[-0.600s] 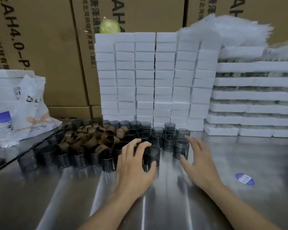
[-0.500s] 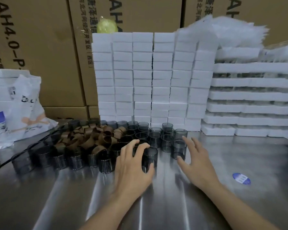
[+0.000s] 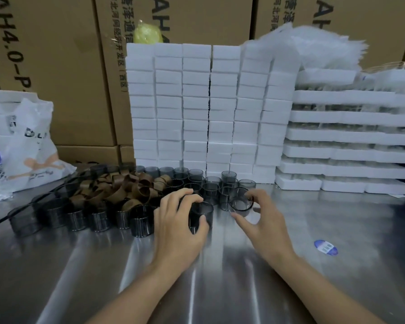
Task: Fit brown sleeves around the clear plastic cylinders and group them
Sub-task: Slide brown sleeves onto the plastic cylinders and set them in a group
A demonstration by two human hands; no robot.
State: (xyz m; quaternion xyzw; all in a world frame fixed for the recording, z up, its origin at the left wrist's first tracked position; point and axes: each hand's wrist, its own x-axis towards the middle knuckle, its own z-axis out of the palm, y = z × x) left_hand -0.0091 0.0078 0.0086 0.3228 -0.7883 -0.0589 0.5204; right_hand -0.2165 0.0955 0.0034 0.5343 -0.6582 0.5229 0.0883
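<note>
Steel table (image 3: pixel 337 284) before cardboard boxes (image 3: pixel 56 54) holds smoky cylinders (image 3: pixel 140 219).

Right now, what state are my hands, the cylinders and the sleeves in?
Left hand, gripping the smoky cylinder, which stands upright.
Right hand, fingers curled round the clear cylinder.
Brown sleeves, loose in a heap, unfitted.
Front row of cylinders, upright, side by side.
</note>
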